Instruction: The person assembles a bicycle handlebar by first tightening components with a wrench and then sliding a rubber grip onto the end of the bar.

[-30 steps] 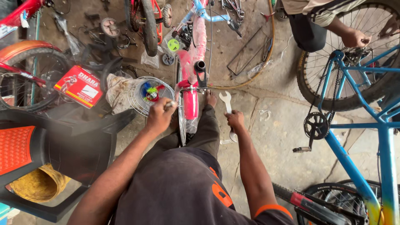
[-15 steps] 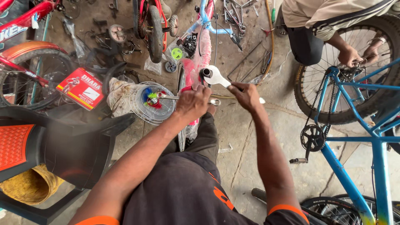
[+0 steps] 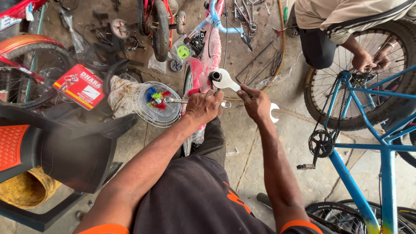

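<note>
At frame centre, a slim spanner (image 3: 190, 101) is being gripped by the closed left hand (image 3: 203, 106). Just right, a broad white wrench (image 3: 232, 82) is being clasped mid-shaft by the right hand (image 3: 255, 103); both tools are probably rigid, heavy, possibly greasy.

A pink and light-blue children's bicycle (image 3: 207, 52) lies on the grey, stained concrete floor (image 3: 277, 156), beside a clear wheel cover (image 3: 157, 104) with a blue, green and red centre, while the double-ended spanner (image 3: 242, 92) and the slimmer wrench (image 3: 190, 101) are pale silver. To the side sit a red box (image 3: 80, 86) with a white patch, a black plastic chair (image 3: 65, 151) with an orange grid-patterned seat (image 3: 11, 145), and a mustard-yellow cloth (image 3: 26, 190). The larger bicycle frame (image 3: 372, 143) is bright blue, shading to yellow and green low down, with a black chainring (image 3: 320, 143), and the black shirt (image 3: 195, 203) carries an orange mark and orange sleeve bands.
</note>
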